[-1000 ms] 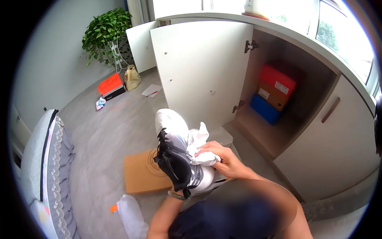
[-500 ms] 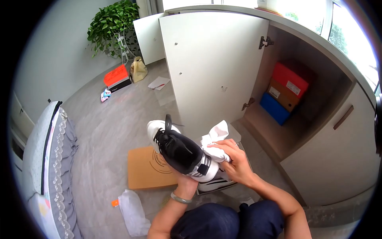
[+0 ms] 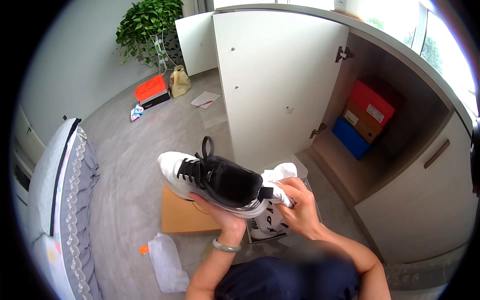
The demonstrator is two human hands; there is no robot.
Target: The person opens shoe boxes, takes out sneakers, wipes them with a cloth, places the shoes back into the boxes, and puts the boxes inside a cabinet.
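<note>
My left hand [image 3: 223, 218] is closed round the underside of a black and white sneaker [image 3: 183, 175], its toe pointing left and its opening facing up. A black loop stands up from the sneaker's tongue. My right hand [image 3: 300, 207] grips a white cloth [image 3: 281, 172] and presses it to the sneaker's heel. Below my hands, an open shoebox [image 3: 248, 230] holds another white shoe with black markings [image 3: 270, 218], partly covered by my right hand. A brown cardboard lid [image 3: 187, 220] lies on the floor, left of that box and partly under the sneaker.
A white cabinet door [image 3: 280, 85] stands open; inside are red [image 3: 372, 100], brown [image 3: 362, 120] and blue [image 3: 350, 138] boxes. On the floor lie a white plastic bag [image 3: 167, 265], an orange-lidded box [image 3: 151, 88], a beige bag [image 3: 180, 82] and paper [image 3: 205, 99]. A bed [image 3: 75, 200] is at left.
The sneaker has turned so its toe points further left and its side shows more. My right hand has moved with the cloth to the heel, and more of the boxed shoe shows.
</note>
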